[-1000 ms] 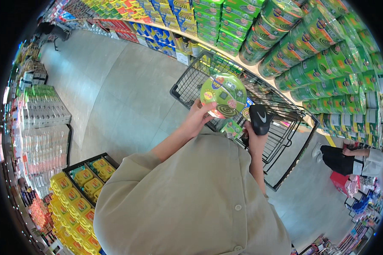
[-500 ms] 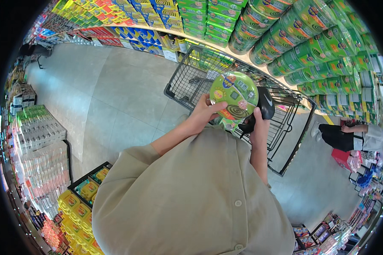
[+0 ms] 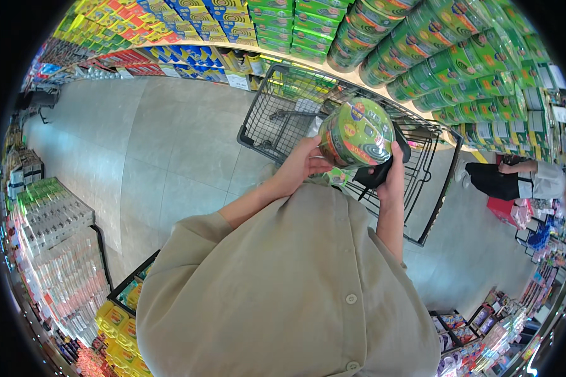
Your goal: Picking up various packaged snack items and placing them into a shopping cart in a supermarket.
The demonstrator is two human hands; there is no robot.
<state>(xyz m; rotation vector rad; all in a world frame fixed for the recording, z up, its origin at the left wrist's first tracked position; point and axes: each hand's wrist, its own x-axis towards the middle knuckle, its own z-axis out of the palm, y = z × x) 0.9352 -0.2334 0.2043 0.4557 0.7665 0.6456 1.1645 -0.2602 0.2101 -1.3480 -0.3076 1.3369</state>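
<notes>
A round green tub of mosquito coils (image 3: 358, 133), with a spiral pictured on its lid, is held between my two hands in front of my chest. My left hand (image 3: 302, 164) is closed against its left side, fingers curled at the lower edge. On the other side my right hand (image 3: 391, 171) grips the tub's right rim, partly hidden behind it. The tub is tilted so that both its lid and its side wall show. Just behind it, next to my right hand, is a black bag-like object (image 3: 375, 177), mostly covered. Beneath stands a black wire shopping cart (image 3: 264, 119).
Beyond the cart, a shelf carries stacked green tubs (image 3: 421, 56) and green boxes (image 3: 317, 28). Stacked packs (image 3: 56, 207) stand on the left, yellow packages (image 3: 116, 327) at lower left. Another person (image 3: 516, 179) is at the right. Grey tiled floor (image 3: 176, 138) lies left of the cart.
The tub has tipped, so its side wall now shows below the lid, and it has shifted slightly right. My left thumb has come off the lid. The black object is more covered.
</notes>
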